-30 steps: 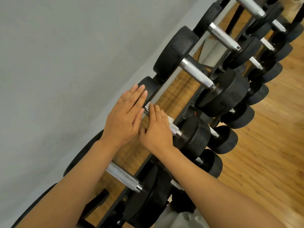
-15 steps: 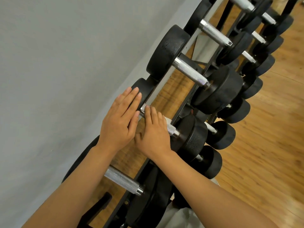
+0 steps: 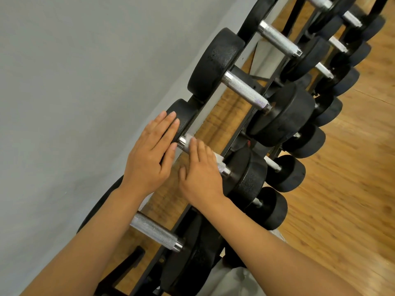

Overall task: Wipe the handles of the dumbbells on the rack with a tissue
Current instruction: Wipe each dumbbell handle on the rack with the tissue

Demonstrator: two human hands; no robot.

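The right hand (image 3: 199,171) lies curled over a white tissue (image 3: 218,157), pressing it round the handle (image 3: 185,143) of a dumbbell at mid-rack. At its ten o'clock the left hand (image 3: 152,152), fingers straight, steadies the black end weight (image 3: 183,116). Wiping looks underway; next comes the neighbouring handle (image 3: 245,92) at one o'clock, knurled and bright.
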